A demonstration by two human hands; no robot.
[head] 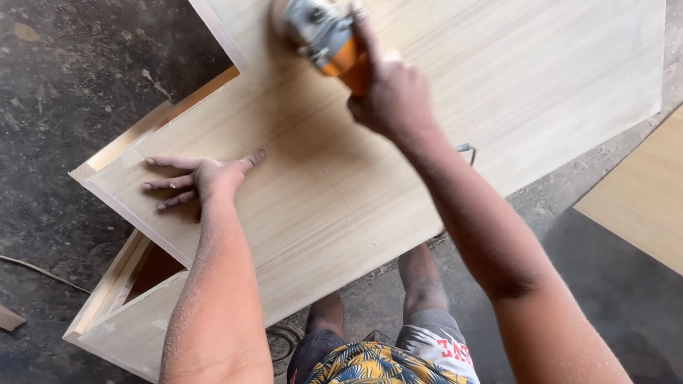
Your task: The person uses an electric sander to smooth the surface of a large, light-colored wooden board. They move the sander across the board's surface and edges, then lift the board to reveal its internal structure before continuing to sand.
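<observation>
Far left: dark, dusty concrete floor (36,95), with a small wood scrap (2,316) lying near the lower edge. Next, an open-sided wooden box frame (126,318), light wood, partly tucked beneath the big board. Left hand (204,178) laid flat on the pale wood-grain panel (528,60), fingers spread apart and pointing left, palm pressing near the panel's left corner; forearm dusted with sawdust. Further right, at the far edge of the view, an orange-bodied angle grinder (319,29) with a round sanding disc (tan, blurred) resting on the panel surface. Right hand (387,97) clamped around the grinder's body, fingers wrapped tight. Below, near the camera, patterned blue-and-yellow shorts (374,374) and bare legs beside the panel's near edge. Far right: a second pale board (679,195) lying on the floor, well apart from the first.
</observation>
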